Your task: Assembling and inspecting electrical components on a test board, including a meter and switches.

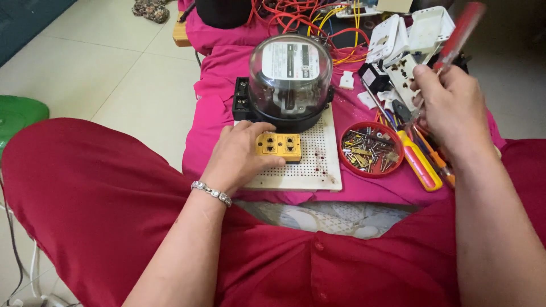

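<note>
My left hand (238, 156) rests on a white perforated board (318, 170), with its fingers closed around the left end of a yellow double socket (281, 146). Just behind the socket stands an electricity meter (290, 79) with a clear dome and black base. My right hand (452, 105) is raised to the right, gripping a screwdriver with a red translucent handle (462, 34) that points up and away. Its tip is hidden by the hand. A silver bracelet (211, 193) circles my left wrist.
A red round dish of screws (371, 150) sits right of the board. Yellow and orange hand tools (421, 162) lie beside it. White socket housings (406, 45) and tangled red and yellow wires (307, 17) lie behind, all on a pink cloth (216, 85). A green object (17, 116) is at far left.
</note>
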